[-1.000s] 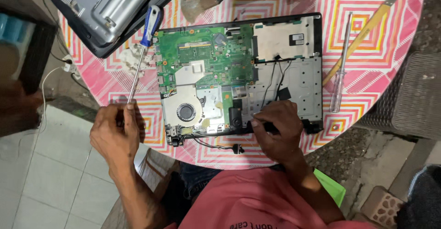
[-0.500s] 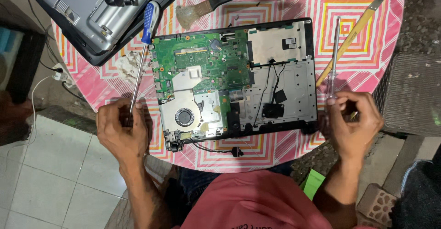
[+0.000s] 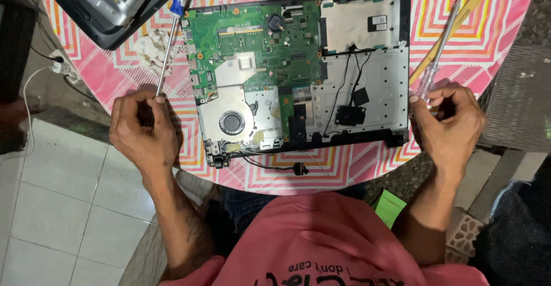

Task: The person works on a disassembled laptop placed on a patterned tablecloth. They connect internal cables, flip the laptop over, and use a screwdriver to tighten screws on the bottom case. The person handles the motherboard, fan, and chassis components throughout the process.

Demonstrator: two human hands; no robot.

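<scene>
An opened laptop base (image 3: 367,85) lies on the round table, its green circuit board (image 3: 258,39) and round fan (image 3: 231,121) exposed. My left hand (image 3: 143,128) rests at the table's left edge, fingers closed around the tip end of a blue-handled screwdriver (image 3: 166,50) whose handle points away from me. My right hand (image 3: 450,122) is just right of the laptop, pinching the near end of a thin clear-handled screwdriver (image 3: 442,50). A yellow-handled tool (image 3: 459,22) lies beside it.
A grey and black laptop part (image 3: 109,4) sits at the back left, with a crumpled cloth (image 3: 150,47) near it. The pink patterned tablecloth (image 3: 476,45) covers the table. A wicker seat (image 3: 516,102) stands to the right. Cables and a plug (image 3: 57,62) lie on the tiled floor.
My right hand left the laptop's front edge, swung right and took hold of the clear-handled screwdriver. My left hand stayed on the blue-handled screwdriver's tip.
</scene>
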